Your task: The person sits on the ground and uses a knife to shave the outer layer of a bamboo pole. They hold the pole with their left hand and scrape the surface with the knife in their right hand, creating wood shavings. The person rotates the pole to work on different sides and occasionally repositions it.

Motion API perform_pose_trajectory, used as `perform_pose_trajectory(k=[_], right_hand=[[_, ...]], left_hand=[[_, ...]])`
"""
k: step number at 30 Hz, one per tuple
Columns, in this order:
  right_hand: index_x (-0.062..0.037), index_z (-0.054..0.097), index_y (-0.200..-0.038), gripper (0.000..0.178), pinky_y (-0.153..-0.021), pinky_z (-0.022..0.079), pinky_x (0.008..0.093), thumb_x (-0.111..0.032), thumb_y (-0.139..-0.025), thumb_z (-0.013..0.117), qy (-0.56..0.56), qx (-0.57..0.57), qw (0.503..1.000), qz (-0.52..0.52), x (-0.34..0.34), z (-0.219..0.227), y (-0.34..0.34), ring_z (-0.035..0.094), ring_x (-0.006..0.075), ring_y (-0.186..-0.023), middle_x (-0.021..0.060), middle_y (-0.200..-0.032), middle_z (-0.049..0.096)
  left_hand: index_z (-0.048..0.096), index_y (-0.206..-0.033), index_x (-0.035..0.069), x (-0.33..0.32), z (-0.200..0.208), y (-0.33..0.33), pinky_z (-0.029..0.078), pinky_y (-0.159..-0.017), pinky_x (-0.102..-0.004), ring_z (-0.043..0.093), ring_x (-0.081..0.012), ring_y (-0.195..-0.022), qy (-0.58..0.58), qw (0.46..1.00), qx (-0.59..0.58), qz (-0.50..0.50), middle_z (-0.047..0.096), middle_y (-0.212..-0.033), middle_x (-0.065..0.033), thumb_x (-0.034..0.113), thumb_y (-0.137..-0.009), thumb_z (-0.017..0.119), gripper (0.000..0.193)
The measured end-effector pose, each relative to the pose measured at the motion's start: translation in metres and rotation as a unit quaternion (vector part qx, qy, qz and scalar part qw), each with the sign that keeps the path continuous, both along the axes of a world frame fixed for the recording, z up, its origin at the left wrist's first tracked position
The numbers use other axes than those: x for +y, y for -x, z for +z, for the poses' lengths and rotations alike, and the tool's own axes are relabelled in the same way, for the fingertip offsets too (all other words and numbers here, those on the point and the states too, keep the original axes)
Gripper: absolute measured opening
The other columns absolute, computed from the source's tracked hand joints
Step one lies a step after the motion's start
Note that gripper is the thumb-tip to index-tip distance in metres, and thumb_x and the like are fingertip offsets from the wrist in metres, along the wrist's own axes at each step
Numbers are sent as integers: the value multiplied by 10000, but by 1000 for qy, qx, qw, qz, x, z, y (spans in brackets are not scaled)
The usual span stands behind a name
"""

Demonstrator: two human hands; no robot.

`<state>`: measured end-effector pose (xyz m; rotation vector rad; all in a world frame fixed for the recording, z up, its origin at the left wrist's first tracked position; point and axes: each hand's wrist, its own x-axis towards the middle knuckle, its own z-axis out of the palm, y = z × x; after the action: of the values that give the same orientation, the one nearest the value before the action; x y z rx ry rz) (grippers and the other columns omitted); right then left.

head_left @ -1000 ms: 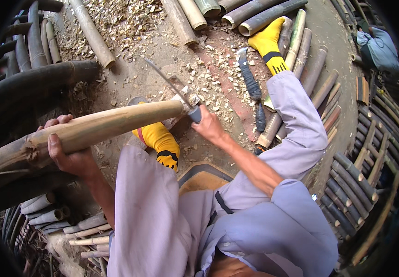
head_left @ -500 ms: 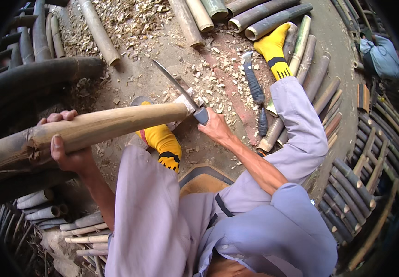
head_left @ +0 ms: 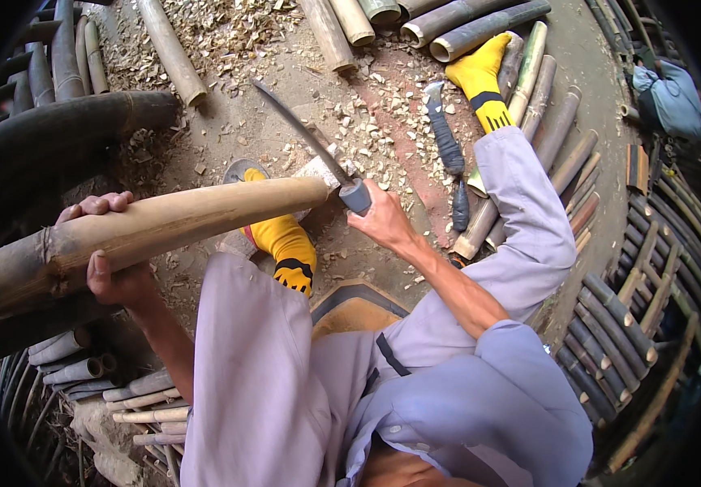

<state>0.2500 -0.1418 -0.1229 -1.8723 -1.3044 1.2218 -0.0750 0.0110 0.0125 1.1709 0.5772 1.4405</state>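
My left hand is closed round a thick bamboo pole, fingers over its top and thumb on the near side. The pole slants from the left rim toward the middle. Its right part is pale and scraped, and its left part is greyer around a node. In my right hand is the grey handle of a long-bladed knife. The blade points up and left, beyond the pole, and the handle is close to the pole's right end. A pale block shows partly behind that end.
Wood chips litter the ground. A second knife with a black-wrapped handle lies by my yellow-socked right foot. Cut bamboo lengths fan out at right, with stacked bamboo beyond. A dark curved log stands at left.
The knife's blade has tilted and shifted slightly left, and looks darker. The pole has rolled a little in my left hand, its dark node scar now less visible.
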Motion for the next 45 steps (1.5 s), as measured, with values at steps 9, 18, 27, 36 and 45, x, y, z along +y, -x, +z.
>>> perform_pose_trajectory(k=[9,18,27,36,45], right_hand=[[32,545,-970,360,-655,535,405,-139,-683,679,76,-20,997,20,0,-36,1,666,296,-721,202,-791,654],[-2,500,-974,313,-554,556,339,-59,-748,709,-205,-11,976,-67,13,44,20,675,228,-644,164,-739,646],[6,538,-990,329,-600,540,334,-119,-740,713,-10,-19,999,-42,0,-2,11,678,213,-689,165,-786,671],[-4,466,-960,368,-530,577,366,-78,-713,730,-15,-88,996,26,-1,-19,16,688,301,-653,237,-776,650],[0,508,-970,307,-583,547,353,-86,-741,693,-151,-30,986,-57,3,30,25,667,243,-645,133,-730,637]], left_hand=[[448,-1212,-48,-6,27,-35,375,-1004,-461,483,-317,-1099,128,986,-9,109,483,-1086,-167,279,-780,579,557],[378,-1218,39,-15,12,-31,423,-943,-434,539,-284,-976,89,961,40,260,522,-1040,-125,243,-813,577,495],[398,-1198,49,-19,13,-32,407,-953,-440,515,-273,-967,71,969,20,234,505,-1031,-123,241,-778,562,490],[389,-1209,46,-14,14,-37,395,-959,-438,509,-276,-965,72,974,17,216,489,-1038,-129,248,-766,561,517],[384,-1222,40,-17,19,-49,394,-959,-439,503,-277,-968,74,971,29,224,485,-1048,-128,232,-759,559,531]])
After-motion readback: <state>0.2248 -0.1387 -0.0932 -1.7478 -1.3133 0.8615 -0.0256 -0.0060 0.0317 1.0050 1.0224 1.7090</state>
